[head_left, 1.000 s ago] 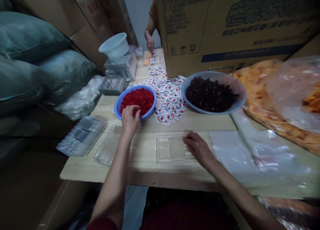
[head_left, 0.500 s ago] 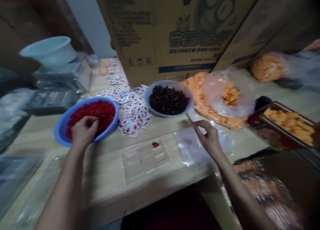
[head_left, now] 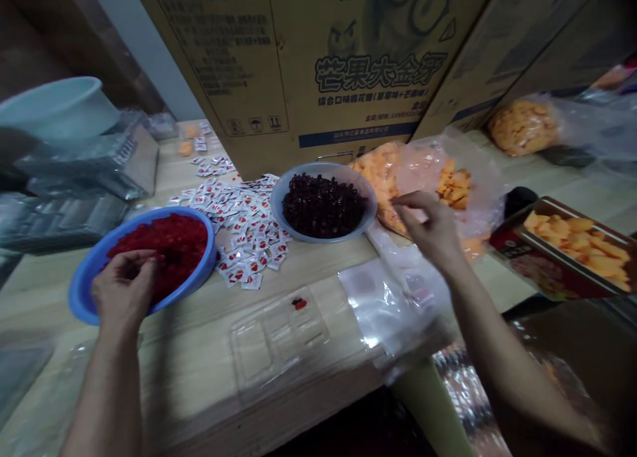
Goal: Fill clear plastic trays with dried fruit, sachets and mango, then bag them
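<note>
Over the blue bowl (head_left: 84, 296) of red pieces (head_left: 182, 238), my left hand (head_left: 122, 284) has thumb and forefinger drawn together. What they pinch, if anything, is hidden. My right hand (head_left: 430, 225) hovers in front of the bag of orange pieces (head_left: 381, 172), fingers loosely curled, with no object visible in them. Left of it stands a pale bowl (head_left: 281, 221) of dark, glossy pieces (head_left: 323, 205). Between my arms lies a clear compartment tray (head_left: 279, 341), with a small red and dark piece (head_left: 299, 304) in one far compartment.
Small printed sachets (head_left: 249, 235) lie heaped between the bowls. Clear plastic bags (head_left: 383, 304) and a white strip (head_left: 391, 255) lie at the right. A tin of orange pieces (head_left: 572, 245) stands far right. Large cartons (head_left: 298, 65) rise behind; stacked clear trays (head_left: 89, 172) are left.
My right hand has risen from the white strip and plastic bags toward the orange bag. My left hand stays over the red pieces. The view has shifted slightly.
</note>
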{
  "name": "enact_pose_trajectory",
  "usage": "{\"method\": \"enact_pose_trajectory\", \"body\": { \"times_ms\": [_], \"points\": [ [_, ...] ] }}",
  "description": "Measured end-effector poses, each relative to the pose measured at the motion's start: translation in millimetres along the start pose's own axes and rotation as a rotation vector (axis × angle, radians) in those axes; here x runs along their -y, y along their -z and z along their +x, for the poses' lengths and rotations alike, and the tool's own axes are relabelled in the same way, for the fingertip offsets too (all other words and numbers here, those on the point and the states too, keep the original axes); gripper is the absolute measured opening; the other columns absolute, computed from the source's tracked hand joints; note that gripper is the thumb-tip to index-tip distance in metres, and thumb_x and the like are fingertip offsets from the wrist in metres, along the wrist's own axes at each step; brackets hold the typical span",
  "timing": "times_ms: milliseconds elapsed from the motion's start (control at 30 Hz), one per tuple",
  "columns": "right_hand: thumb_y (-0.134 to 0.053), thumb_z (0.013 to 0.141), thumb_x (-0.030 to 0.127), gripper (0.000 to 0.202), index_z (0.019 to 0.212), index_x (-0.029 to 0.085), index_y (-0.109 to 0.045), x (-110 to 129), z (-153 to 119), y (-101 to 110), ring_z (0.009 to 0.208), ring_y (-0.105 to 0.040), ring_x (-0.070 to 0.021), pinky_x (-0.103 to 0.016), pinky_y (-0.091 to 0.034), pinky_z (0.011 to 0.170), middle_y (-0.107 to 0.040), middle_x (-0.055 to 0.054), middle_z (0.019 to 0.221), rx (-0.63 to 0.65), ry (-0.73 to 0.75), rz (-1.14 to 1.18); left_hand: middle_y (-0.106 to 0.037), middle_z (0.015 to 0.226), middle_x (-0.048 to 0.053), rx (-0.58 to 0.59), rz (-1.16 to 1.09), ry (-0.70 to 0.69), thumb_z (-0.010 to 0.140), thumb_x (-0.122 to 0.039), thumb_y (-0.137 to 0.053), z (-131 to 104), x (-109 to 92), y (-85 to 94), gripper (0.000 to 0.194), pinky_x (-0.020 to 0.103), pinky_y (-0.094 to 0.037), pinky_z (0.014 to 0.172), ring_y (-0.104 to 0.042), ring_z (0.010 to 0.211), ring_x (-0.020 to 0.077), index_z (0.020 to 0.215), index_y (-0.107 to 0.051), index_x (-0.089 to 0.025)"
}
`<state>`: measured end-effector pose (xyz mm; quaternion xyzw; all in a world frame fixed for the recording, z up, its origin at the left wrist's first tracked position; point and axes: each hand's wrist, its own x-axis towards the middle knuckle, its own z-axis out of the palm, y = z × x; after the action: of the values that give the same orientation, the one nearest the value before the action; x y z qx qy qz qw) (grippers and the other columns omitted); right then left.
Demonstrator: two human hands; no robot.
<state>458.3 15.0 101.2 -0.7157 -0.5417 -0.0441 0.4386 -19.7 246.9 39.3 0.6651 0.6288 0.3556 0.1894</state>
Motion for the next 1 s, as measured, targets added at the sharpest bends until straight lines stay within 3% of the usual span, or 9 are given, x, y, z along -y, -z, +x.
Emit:
{"method": "enact_pose_trajectory", "body": {
  "times_ms": [133, 267, 400, 467, 567, 667, 800, 900, 1000],
  "points": [
    [-0.067, 0.082, 0.012, 0.014, 0.092, 0.019, -0.073, 16.0, 10.9, -93.2, 0.096, -0.067, -0.0215, -0.034, -0.051, 0.09, -0.073, -0.007, 0.099, 0.421, -0.077, -0.096, -0.074, 0.092, -0.01, -0.176, -0.284, -0.003, 0.077, -0.037, -0.067, -17.0, -21.1, 4.4, 0.02, 0.044, -0.057, 0.093, -0.07, 0.085, 0.0153, 0.096, -0.065, -0.032],
    [-0.071, 0.065, -0.003, 0.022, 0.073, 0.017, -0.07, 6.0, 29.6, -139.2, 0.084, -0.068, -0.0213, -0.03, -0.051, 0.08, -0.072, -0.006, 0.08, 0.6, -0.266, -0.253, -0.073, 0.094, -0.005, -0.122, -0.452, -0.046, 0.079, -0.034, -0.072, -75.9, -56.9, 13.7, 0.03, 0.039, -0.059, 0.087, -0.07, 0.082, 0.0162, 0.108, -0.065, -0.031],
    [-0.063, 0.069, -0.001, 0.016, 0.069, 0.014, -0.066, 1.2, 37.8, -136.6, 0.074, -0.065, -0.0193, -0.031, -0.05, 0.074, -0.068, -0.007, 0.074, 0.598, -0.291, -0.25, -0.072, 0.09, 0.002, 0.248, -0.417, -0.104, 0.086, -0.031, -0.066, -145.8, -74.9, 0.1, 0.015, 0.031, -0.055, 0.078, -0.067, 0.081, 0.0165, 0.099, -0.068, -0.024],
    [-0.062, 0.073, 0.003, 0.012, 0.072, 0.015, -0.064, 4.5, 33.5, -124.4, 0.071, -0.062, -0.0165, -0.029, -0.048, 0.071, -0.066, -0.005, 0.074, 0.494, -0.28, -0.166, -0.071, 0.093, 0.004, 0.406, -0.385, -0.178, 0.09, -0.029, -0.061, -173.3, -75.4, -16.8, 0.011, 0.031, -0.052, 0.077, -0.066, 0.085, 0.0173, 0.096, -0.068, -0.022],
    [-0.063, 0.077, 0.012, 0.007, 0.076, 0.018, -0.06, 23.5, 2.8, -99.8, 0.065, -0.057, -0.014, -0.027, -0.045, 0.064, -0.063, -0.001, 0.072, 0.297, -0.197, 0.154, -0.069, 0.092, 0.005, 0.496, -0.321, -0.239, 0.093, -0.026, -0.056, -201.9, -75.9, -43.2, 0.011, 0.031, -0.05, 0.073, -0.064, 0.083, 0.0179, 0.094, -0.067, -0.023],
    [-0.062, 0.082, 0.017, 0.006, 0.078, 0.02, -0.058, 56.9, -58.0, -86.0, 0.069, -0.058, -0.0146, -0.026, -0.043, 0.063, -0.065, 0.0, 0.077, 0.439, -0.076, 0.395, -0.068, 0.088, 0.004, 0.534, -0.269, -0.279, 0.092, -0.021, -0.058, -216.9, -80.4, -63.3, 0.008, 0.034, -0.049, 0.075, -0.062, 0.08, 0.019, 0.094, -0.065, -0.024],
    [-0.061, 0.083, 0.01, 0.011, 0.08, 0.02, -0.063, 90.7, -135.3, -104.6, 0.074, -0.058, -0.0173, -0.029, -0.043, 0.069, -0.066, -0.001, 0.076, 0.64, -0.034, 0.287, -0.067, 0.089, 0.007, 0.513, -0.149, -0.48, 0.092, -0.019, -0.057, -225.2, -81.6, -79.2, 0.011, 0.04, -0.047, 0.083, -0.058, 0.089, 0.0232, 0.089, -0.067, -0.023],
    [-0.06, 0.084, 0.005, 0.016, 0.082, 0.021, -0.066, 97.4, -160.2, -124.8, 0.086, -0.057, -0.0215, -0.034, -0.043, 0.08, -0.066, -0.004, 0.084, 0.627, 0.102, 0.155, -0.063, 0.09, 0.009, 0.44, -0.062, -0.527, 0.094, -0.022, -0.055, -226.7, -76.4, -76.6, 0.016, 0.041, -0.047, 0.081, -0.055, 0.09, 0.024, 0.094, -0.071, -0.023],
    [-0.059, 0.089, 0.01, 0.016, 0.082, 0.02, -0.069, 98.1, -165.1, -130.5, 0.09, -0.053, -0.0244, -0.037, -0.042, 0.079, -0.064, -0.008, 0.09, 0.591, 0.185, -0.014, -0.063, 0.094, 0.009, 0.331, -0.052, -0.507, 0.095, -0.024, -0.053, -212.2, -67.8, -53.6, 0.019, 0.039, -0.048, 0.083, -0.056, 0.093, 0.0232, 0.101, -0.071, -0.024]
  ]
}}
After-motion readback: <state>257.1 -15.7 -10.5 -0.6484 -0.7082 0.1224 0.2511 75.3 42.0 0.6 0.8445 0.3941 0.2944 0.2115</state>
